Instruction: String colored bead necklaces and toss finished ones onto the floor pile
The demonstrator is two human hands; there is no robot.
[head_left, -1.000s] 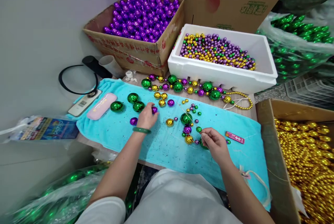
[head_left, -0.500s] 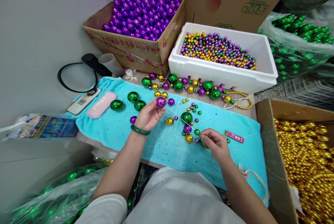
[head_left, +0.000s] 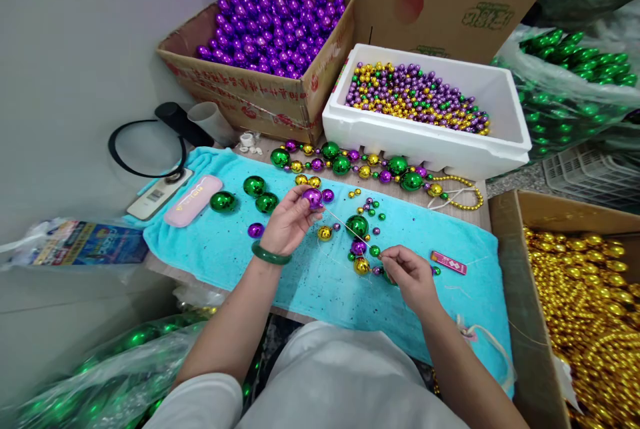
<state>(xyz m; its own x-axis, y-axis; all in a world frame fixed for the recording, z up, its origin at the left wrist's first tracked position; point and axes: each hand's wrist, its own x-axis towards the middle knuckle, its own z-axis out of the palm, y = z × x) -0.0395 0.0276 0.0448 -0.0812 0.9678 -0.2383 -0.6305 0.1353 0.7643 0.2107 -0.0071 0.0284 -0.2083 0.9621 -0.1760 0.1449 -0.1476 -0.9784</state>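
Between the fingertips of my left hand point(head_left: 293, 219) is a shiny purple bead point(head_left: 313, 199). A thin, straight, pale thread point(head_left: 345, 226), perhaps with a needle at its end, runs from beside that bead down to my right hand point(head_left: 407, 275). The fingers of my right hand are pinched on it, close to a small green bead point(head_left: 375, 251). By these fingers lie strung beads: a big green bead point(head_left: 357, 226), a purple bead point(head_left: 359, 247) and a gold bead point(head_left: 361, 266). Whether the thread enters the purple bead in my left hand I cannot tell.
A blue towel point(head_left: 300, 295) carries loose beads, a pink case point(head_left: 193, 201) and a small pink packet point(head_left: 449, 263). Behind lie a finished-looking bead string point(head_left: 341, 164), a white foam box point(head_left: 425, 129) and a carton of purple beads point(head_left: 235, 92). A carton of gold beads point(head_left: 510, 249) stands right.
My left hand has shifted slightly right and turned the purple bead, bringing it to the upper end of the thread. My right hand has barely moved.
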